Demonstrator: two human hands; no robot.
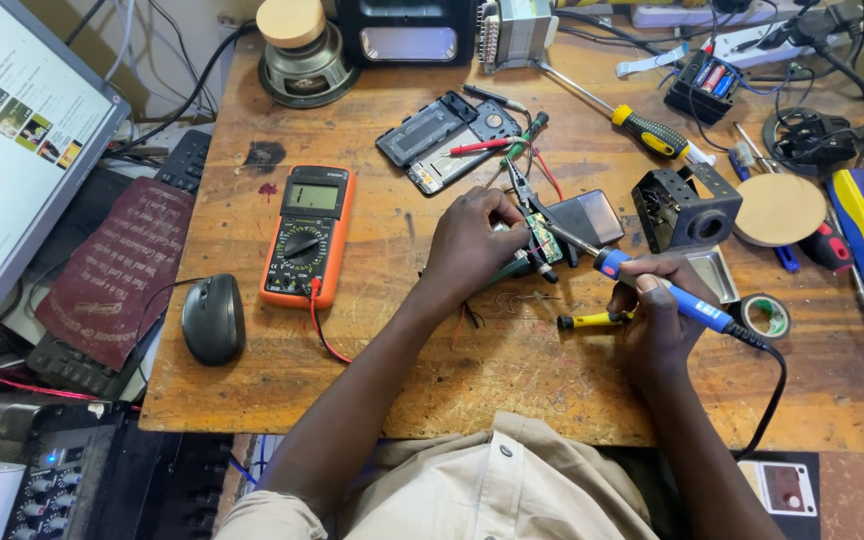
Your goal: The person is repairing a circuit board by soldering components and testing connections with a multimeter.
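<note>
My left hand [472, 245] pinches a small green circuit board [543, 243] with wires, held just above the wooden workbench [512, 370]. My right hand [657, 320] grips a blue-handled soldering iron [652, 285]; its metal tip points left and touches the board. The iron's black cord [774, 385] runs off the bench's front edge. A small yellow-handled screwdriver [592, 320] lies under my right hand. A dark phone [592, 217] lies flat just behind the board.
An orange multimeter [307, 235] lies to the left, its red lead trailing forward. A black mouse [213, 318], an opened phone body [447, 128], a yellow-black screwdriver [642, 128], a black metal bracket [684, 208], a tape roll [765, 315] and a round wooden disc [780, 208] surround the work. A monitor [12, 130] stands far left.
</note>
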